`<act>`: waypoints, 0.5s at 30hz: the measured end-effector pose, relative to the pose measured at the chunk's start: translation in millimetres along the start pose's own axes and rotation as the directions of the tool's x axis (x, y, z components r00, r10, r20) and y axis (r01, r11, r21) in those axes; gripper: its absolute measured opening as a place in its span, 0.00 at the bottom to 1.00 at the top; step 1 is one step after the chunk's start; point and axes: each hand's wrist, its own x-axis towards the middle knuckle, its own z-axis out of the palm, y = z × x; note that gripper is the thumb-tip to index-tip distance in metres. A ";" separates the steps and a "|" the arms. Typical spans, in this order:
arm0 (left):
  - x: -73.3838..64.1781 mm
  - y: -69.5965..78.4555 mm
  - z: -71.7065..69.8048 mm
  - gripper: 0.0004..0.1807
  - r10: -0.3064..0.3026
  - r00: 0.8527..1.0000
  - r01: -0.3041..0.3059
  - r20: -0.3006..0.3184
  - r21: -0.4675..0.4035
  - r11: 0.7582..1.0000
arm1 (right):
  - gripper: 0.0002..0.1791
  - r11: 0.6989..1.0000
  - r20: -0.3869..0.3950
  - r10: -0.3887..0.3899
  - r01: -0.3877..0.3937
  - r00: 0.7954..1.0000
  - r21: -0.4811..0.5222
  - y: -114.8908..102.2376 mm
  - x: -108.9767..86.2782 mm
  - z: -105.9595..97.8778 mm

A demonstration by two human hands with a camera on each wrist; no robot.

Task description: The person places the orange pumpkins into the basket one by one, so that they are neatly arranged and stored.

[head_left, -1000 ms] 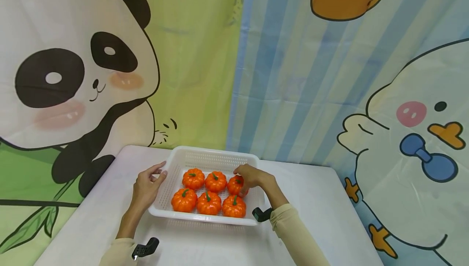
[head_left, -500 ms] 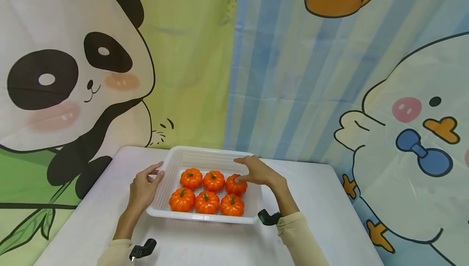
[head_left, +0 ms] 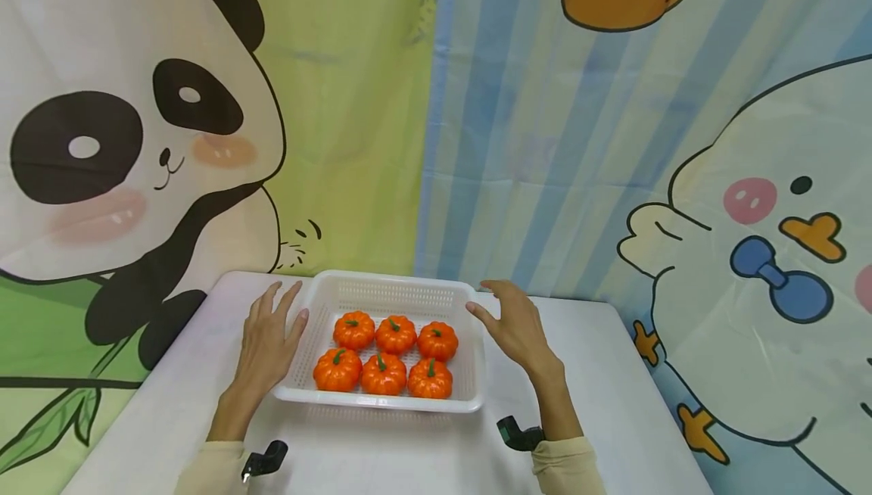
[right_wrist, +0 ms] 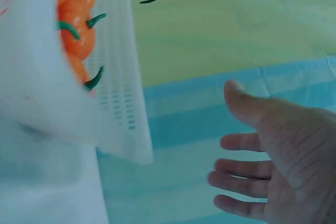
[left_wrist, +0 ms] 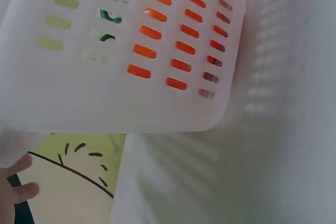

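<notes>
A white perforated plastic basket (head_left: 391, 401) holds several small orange toy pumpkins with green stems, lined up in two rows. One pumpkin (head_left: 437, 341) lies at the right end of the back row, and another pumpkin (head_left: 430, 379) sits in front of it. My left hand (head_left: 267, 344) is spread beside the basket's left side, its thumb near the rim. To the right of the basket, my right hand (head_left: 515, 322) is held with fingers apart and nothing in them. The right wrist view shows that hand (right_wrist: 283, 156) separate from the basket wall (right_wrist: 128, 103).
The basket stands on a white table (head_left: 409, 457) that ends at a fabric backdrop. A printed panda (head_left: 225, 238) is at the left of the backdrop and a printed white bird (head_left: 749, 344) at the right. Each wrist wears a black camera (head_left: 521, 434).
My right hand has let go of the back-right pumpkin and moved out of the basket to its right side. The left hand's fingers have straightened beside the basket.
</notes>
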 end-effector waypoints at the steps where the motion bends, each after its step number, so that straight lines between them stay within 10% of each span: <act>1: 1.4 2.0 -1.2 0.34 0.022 1.000 -0.022 0.004 0.024 0.999 | 0.36 1.000 0.013 0.004 -0.004 1.000 0.000 2.7 -3.5 0.2; 15: 20.9 28.5 -24.0 0.49 0.178 0.964 -0.224 0.199 0.238 0.945 | 0.66 0.988 0.134 0.022 -0.001 0.991 -0.153 34.9 -30.8 5.0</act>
